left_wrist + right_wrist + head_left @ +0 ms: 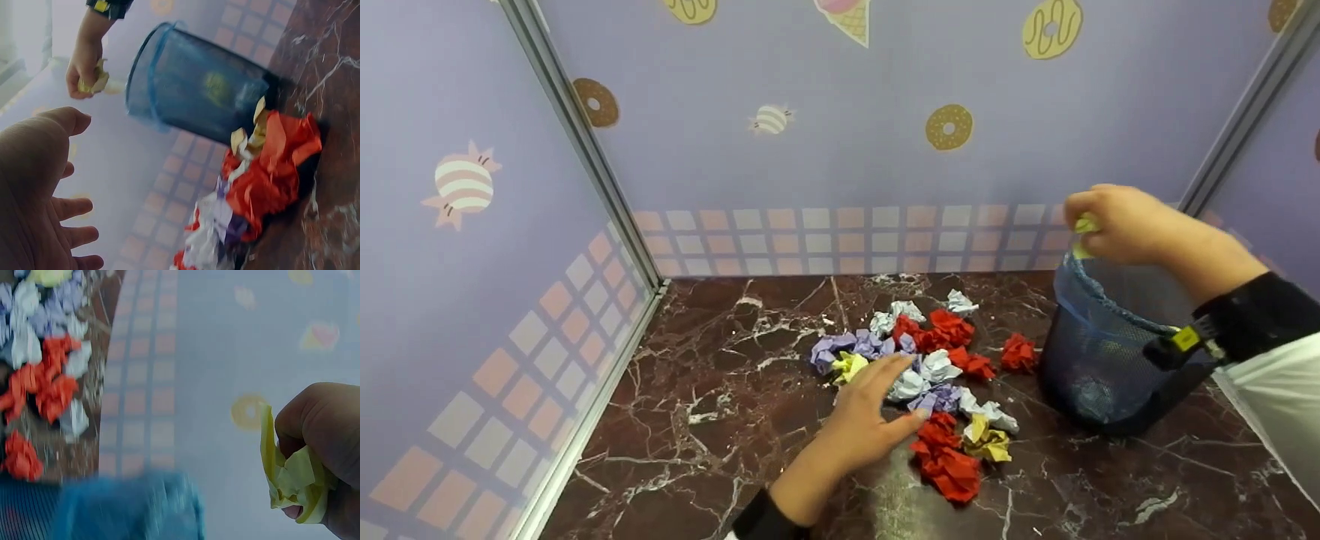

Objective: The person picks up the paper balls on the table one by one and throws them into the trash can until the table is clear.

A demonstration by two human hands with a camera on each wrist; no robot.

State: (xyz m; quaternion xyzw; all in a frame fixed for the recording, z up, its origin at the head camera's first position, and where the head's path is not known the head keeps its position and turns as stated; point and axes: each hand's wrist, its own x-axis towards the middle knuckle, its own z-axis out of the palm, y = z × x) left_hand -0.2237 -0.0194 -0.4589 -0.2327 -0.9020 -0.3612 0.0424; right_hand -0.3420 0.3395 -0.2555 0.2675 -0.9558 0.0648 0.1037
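Note:
Above the rim of a mesh wastebasket with a blue bag liner, my right hand grips a crumpled yellow paper ball. The yellow paper also shows between the fingers in the left wrist view. My left hand hovers with spread fingers over a pile of crumpled paper, holding nothing. Around it lie purple paper, white paper, red paper and yellow paper. Through the basket's wall, a pale paper ball is dimly visible at the bottom.
The dark marbled tabletop carries the pile, left of the basket. One red paper ball lies close beside the basket. A patterned lilac wall stands behind, and another side panel on the left.

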